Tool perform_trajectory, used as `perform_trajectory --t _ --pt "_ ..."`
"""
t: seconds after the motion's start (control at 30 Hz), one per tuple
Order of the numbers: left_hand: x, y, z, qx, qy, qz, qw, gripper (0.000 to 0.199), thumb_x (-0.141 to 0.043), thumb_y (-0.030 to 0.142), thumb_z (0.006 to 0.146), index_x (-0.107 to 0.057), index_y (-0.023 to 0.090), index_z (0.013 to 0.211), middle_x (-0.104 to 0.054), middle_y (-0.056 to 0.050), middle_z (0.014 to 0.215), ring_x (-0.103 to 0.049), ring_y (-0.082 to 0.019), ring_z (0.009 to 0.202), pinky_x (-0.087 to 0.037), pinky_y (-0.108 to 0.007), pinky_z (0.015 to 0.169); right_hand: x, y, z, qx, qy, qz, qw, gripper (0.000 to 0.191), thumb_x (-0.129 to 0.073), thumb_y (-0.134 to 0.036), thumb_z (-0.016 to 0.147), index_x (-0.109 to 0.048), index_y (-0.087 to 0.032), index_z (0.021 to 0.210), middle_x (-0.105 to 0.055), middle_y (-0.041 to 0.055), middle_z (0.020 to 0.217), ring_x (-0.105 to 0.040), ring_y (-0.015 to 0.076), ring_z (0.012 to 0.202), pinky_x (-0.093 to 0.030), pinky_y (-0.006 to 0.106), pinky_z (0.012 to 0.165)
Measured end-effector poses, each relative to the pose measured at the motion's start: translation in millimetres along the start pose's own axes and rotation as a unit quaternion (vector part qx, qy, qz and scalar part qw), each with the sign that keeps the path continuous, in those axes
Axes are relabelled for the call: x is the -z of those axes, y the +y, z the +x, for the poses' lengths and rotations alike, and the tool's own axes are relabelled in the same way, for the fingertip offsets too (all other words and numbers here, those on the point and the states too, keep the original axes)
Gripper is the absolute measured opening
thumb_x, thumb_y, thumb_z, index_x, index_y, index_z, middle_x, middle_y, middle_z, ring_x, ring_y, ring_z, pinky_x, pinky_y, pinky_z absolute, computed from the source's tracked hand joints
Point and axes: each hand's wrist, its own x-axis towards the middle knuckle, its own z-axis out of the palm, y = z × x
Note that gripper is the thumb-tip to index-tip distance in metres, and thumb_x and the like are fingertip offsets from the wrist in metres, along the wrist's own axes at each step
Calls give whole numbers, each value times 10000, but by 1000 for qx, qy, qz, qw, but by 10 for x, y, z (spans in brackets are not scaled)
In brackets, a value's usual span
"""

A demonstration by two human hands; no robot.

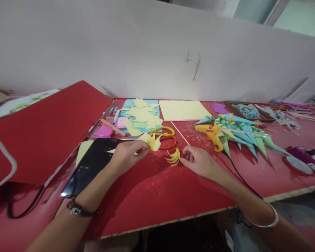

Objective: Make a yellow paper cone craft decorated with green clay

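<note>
My left hand pinches a yellow paper flower piece with pointed, flared petals. My right hand has its fingers curled at the edge of a second yellow paper piece, cut into thin curved strips; its fingertips seem to grip that edge. Scissors with yellow and red handles lie just behind both pieces. A thin white stick runs back from near my right hand. Under my left forearm lies a black phone.
An orange glue gun with a cord lies before blue and green paper cones. Yellow paper scraps, a yellow sheet and markers are at the back. A red board leans at left; a purple power strip sits right.
</note>
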Motion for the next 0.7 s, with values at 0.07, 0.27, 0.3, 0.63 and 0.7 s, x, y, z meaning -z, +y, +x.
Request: perform_trajectory --t 0.07,0.27,0.3,0.63,0.7 --pt "-1 0 -2 -2 0 -1 1000 196 -458 253 815 -545 174 658 -618 8 591 -557 -83 512 -407 -166 500 18 -39 3 -2 -11 10 1000 137 -517 -316 738 -511 -180 751 -551 -12 630 -496 105 551 -348 214 512" --pt "-4 -1 0 0 0 1 1000 183 -466 246 812 -541 174 661 -623 7 604 -560 -85 520 -404 -166 503 47 -118 9 10 -16 -25 1000 163 -527 -340 738 -531 -177 744 -562 1 641 -483 105 551 -317 211 499" --pt "-5 -1 1 -1 0 0 1000 183 -465 246 812 -540 175 661 -624 8 607 -559 -83 520 -403 -164 503 45 -115 13 14 -17 -27 999 143 -524 -319 739 -532 -177 744 -561 -1 641 -481 102 550 -314 209 500" --pt "6 55 9 96 -78 -84 989 123 -512 216 751 -544 169 642 -597 29 585 -534 -77 506 -381 -162 488 35 -37 218 41 5 1 999 73 -494 -203 752 -550 -180 710 -569 -8 658 -473 99 560 -330 214 526" --pt "1 80 18 133 -128 -137 973 114 -519 217 748 -542 167 648 -598 31 589 -536 -75 498 -380 -161 481 64 -16 277 68 12 17 997 68 -496 -186 759 -557 -176 731 -581 0 695 -488 103 594 -349 214 549"
